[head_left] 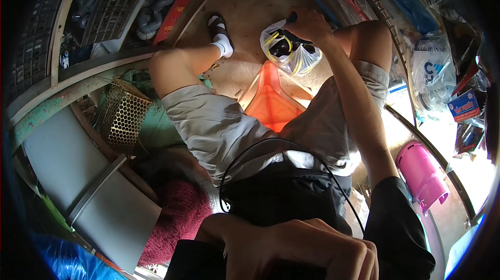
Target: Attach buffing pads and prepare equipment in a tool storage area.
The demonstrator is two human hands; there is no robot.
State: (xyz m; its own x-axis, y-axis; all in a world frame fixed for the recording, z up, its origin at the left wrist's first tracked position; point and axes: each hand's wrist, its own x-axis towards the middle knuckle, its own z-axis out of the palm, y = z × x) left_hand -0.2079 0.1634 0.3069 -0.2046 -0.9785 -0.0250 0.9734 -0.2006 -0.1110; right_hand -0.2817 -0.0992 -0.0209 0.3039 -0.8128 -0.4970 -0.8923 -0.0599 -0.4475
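My right hand [311, 27] reaches out between my knees, its fingers closed at the top of a clear plastic bag [304, 63]. Inside the bag are black and yellow items [282, 46] with rounded shapes; their kind is hard to make out. A small dark blue or black piece [291, 17] shows by the fingertips. Close to the camera at the lower edge, my left hand [297, 246] is curled, and whatever its fingers may hold is hidden. Below the bag, between my thighs, lies an orange-red, see-through triangular piece [270, 100].
Crates with grey pipe fittings [151, 20] stand at the far left. On the left are a perforated metal basket [125, 111], a grey panel [67, 150] and maroon netting [177, 217]. Bagged goods [432, 69] line the right side, with a pink plastic piece [421, 173] nearer me.
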